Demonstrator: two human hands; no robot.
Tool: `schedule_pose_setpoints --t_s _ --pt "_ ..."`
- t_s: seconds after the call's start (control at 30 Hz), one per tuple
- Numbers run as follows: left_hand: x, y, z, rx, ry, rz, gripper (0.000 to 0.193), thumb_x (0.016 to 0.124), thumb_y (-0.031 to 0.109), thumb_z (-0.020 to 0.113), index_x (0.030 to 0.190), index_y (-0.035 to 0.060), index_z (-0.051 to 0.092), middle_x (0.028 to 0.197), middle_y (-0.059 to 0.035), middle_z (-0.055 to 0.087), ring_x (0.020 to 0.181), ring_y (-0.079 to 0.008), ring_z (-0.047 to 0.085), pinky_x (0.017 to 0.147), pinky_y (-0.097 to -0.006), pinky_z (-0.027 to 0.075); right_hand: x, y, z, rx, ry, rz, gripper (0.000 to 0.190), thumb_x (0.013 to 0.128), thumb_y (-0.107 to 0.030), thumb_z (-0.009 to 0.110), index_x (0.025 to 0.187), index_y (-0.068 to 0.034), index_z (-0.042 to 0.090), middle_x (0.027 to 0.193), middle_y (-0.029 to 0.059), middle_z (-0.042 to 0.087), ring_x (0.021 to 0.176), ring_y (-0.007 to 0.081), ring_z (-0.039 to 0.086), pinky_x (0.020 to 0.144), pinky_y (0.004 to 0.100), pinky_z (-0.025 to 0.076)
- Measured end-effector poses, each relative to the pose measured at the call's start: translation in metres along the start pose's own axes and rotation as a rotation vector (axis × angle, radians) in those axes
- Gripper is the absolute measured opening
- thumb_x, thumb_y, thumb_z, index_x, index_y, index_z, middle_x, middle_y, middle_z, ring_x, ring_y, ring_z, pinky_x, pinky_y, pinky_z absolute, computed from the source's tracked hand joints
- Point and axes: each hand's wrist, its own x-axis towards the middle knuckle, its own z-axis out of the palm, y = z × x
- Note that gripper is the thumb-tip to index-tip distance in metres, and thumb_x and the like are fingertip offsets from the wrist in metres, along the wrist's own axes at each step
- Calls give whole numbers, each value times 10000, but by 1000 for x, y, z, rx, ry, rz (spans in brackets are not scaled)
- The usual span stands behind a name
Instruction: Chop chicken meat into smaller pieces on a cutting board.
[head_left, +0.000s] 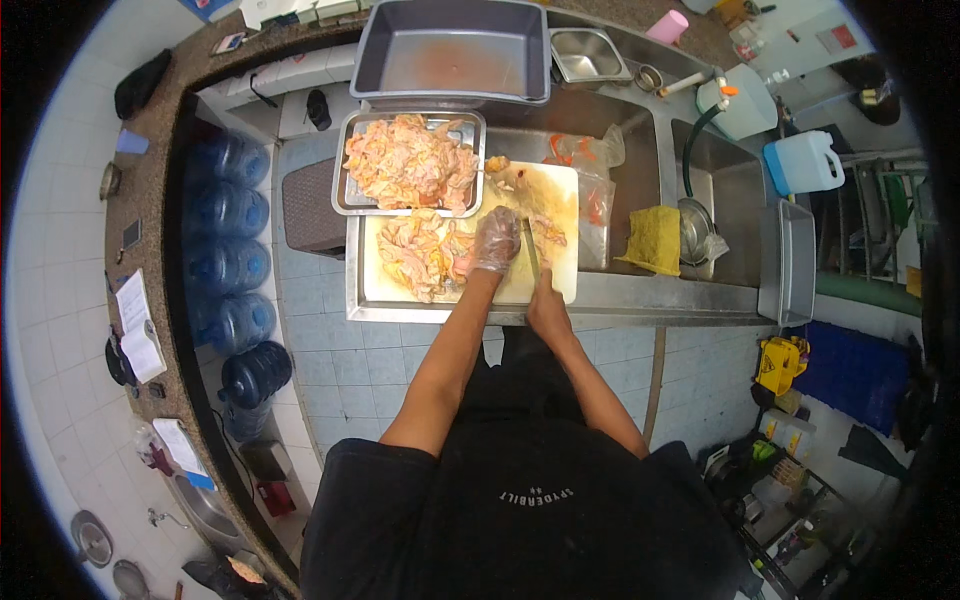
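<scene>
A clear plastic glove covers my left hand (498, 238), which presses down on the white cutting board (551, 281); whatever lies under its fingers is hidden. Bare, my right hand (549, 309) grips a knife (532, 247), its blade pointing away from me just right of the glove. Pieces of raw chicken skin (411, 251) lie on the board left of my left hand, and a few scraps (551, 227) lie right of the blade. A metal tray (341, 199) heaped with more raw skin (409, 161) overlaps the board's far left part.
Beyond the tray stands a large grey bin (450, 94). To the right, the steel sink (637, 150) holds plastic bags (596, 195) and a yellow cloth (652, 238). Farther right are a metal strainer (696, 232), a grey container (796, 262) and a jug of blue liquid (802, 163).
</scene>
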Motion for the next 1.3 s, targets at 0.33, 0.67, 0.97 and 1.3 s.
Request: schedule_pose_setpoints --t_s 0.33,0.67,0.97,1.3 --pt "1 -4 -10 -65 -229 -157 185 742 104 579 901 24 629 821 -194 629 781 -382 609 697 -453 499 -90 27 -51 6 -68 149 259 942 -122 454 1166 -6 393 764 337 585 775 540 557 636 576 423" --pt "1 42 -77 -590 -269 -376 274 814 108 563 1040 95 716 863 -157 704 728 -191 655 696 -298 514 -55 25 -58 52 115 99 227 951 -142 440 1111 16 404 818 351 591 807 538 567 672 575 431" --pt "-6 10 -27 -166 -5 -238 330 765 65 561 1071 91 680 874 -131 670 858 -307 639 798 -358 509 -45 74 -54 14 327 -117 308 957 -177 456 1215 -15 409 741 248 597 611 414 604 516 485 452" --pt "20 9 13 -287 -703 -125 381 757 30 522 1082 140 688 1072 -146 667 989 -310 624 898 -380 484 -45 85 -81 710 -247 300 293 981 -239 452 1254 -138 419 622 -5 426 351 63 323 295 250 302"
